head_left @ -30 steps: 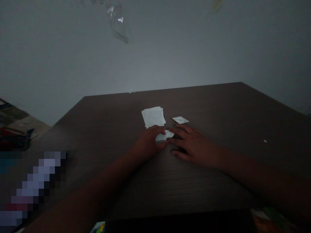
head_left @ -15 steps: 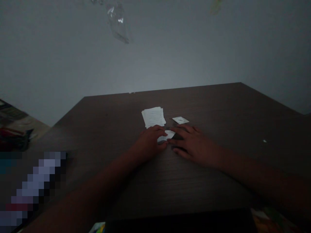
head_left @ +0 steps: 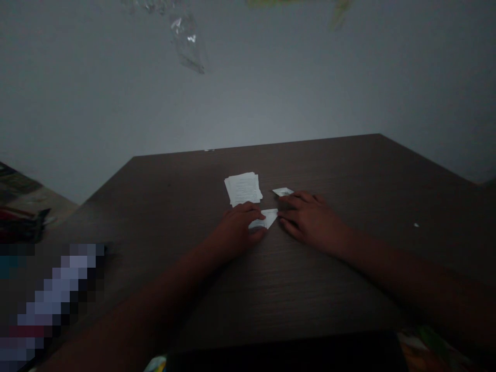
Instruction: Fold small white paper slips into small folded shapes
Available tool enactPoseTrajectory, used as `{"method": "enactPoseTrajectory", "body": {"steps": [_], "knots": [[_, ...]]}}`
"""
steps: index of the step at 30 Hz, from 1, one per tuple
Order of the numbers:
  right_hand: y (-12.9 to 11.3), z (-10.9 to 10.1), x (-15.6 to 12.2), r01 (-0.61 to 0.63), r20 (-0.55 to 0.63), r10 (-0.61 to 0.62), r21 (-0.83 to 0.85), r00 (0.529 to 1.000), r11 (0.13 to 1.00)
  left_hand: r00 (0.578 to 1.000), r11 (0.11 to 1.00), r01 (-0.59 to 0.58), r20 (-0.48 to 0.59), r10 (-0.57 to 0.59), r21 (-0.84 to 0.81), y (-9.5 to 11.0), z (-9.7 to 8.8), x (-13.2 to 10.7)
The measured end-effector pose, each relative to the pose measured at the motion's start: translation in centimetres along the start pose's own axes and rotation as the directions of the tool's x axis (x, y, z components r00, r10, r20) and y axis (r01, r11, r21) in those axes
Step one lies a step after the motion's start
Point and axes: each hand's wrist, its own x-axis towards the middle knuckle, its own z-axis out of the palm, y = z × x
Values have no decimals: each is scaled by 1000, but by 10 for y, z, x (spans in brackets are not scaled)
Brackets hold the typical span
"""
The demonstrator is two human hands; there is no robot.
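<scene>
A small white folded paper piece (head_left: 267, 217) lies on the dark wooden table (head_left: 349, 175). My left hand (head_left: 236, 230) rests on its left part, fingers curled and pressing it down. My right hand (head_left: 310, 219) lies flat just right of it, fingers stretched toward the paper's pointed tip and toward another small folded paper (head_left: 282, 191) behind. A stack of white paper slips (head_left: 243, 188) sits just beyond my left hand.
A grey wall rises behind the table. A tiny white scrap (head_left: 416, 225) lies at the right. Dark cluttered items (head_left: 21, 225) sit off the table's left edge. A blurred patch covers the lower left. Colourful printed edges show at the bottom.
My right hand has slid right and back, off the paper piece, uncovering its triangular tip. My left hand stays on the paper.
</scene>
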Motion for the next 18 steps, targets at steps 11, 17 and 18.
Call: {"method": "enactPoseTrajectory", "body": {"steps": [11, 17, 18], "knots": [[-7, 14, 3, 25, -65, -21, 63, 998, 998, 1000, 999, -28, 5, 28, -28, 1, 5, -5], [-13, 19, 1, 19, -94, -5, 149, 996, 989, 999, 998, -40, -17, 39, -39, -4, 9, -4], [-13, 20, 1, 24, -100, -8, 158, 995, 987, 999, 999, -38, -17, 38, -38, -4, 9, -3]]}}
